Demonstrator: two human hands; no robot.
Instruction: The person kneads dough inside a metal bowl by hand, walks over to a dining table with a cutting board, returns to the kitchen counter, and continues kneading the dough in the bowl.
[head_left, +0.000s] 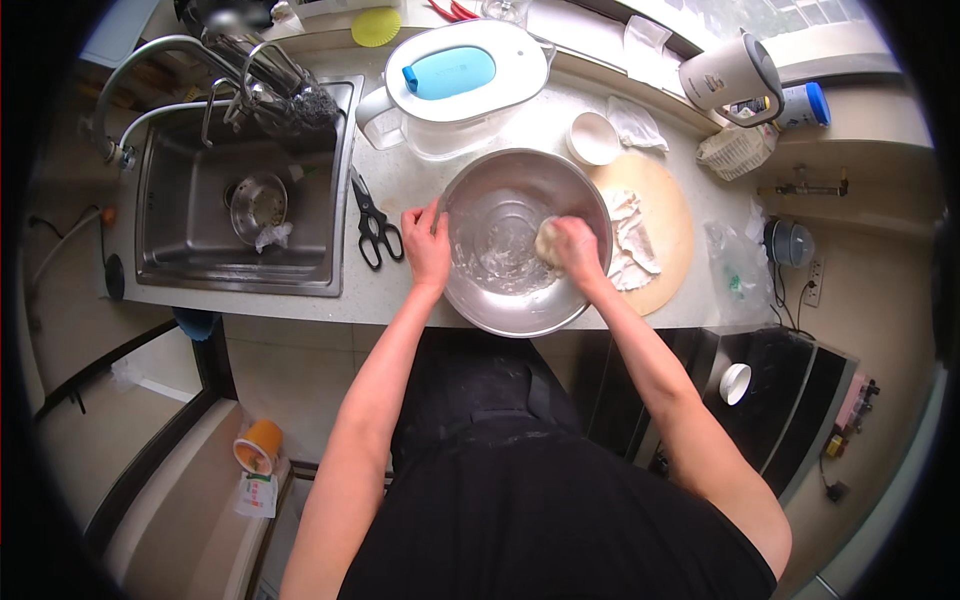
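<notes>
A large metal mixing bowl (517, 307) stands at the front edge of the counter, its inside smeared with flour or dough. My left hand (427, 251) grips the bowl's left rim. Inside the bowl, at its right side, my right hand (576, 244) is closed on a lump of pale dough (549, 241); the fingers are slightly blurred. Right of the bowl, a crumpled white cloth (634, 247) lies on a round wooden board (675, 225), partly hidden by the bowl. Black kitchen scissors (370, 225) lie to the left of my left hand.
A steel sink (172, 187) with a small metal bowl (259, 208) is at the left. Behind the mixing bowl stand a water filter pitcher (517, 71) and a small white bowl (593, 139). A clear plastic bag (739, 270) lies at the right, an electric kettle (724, 75) on the sill.
</notes>
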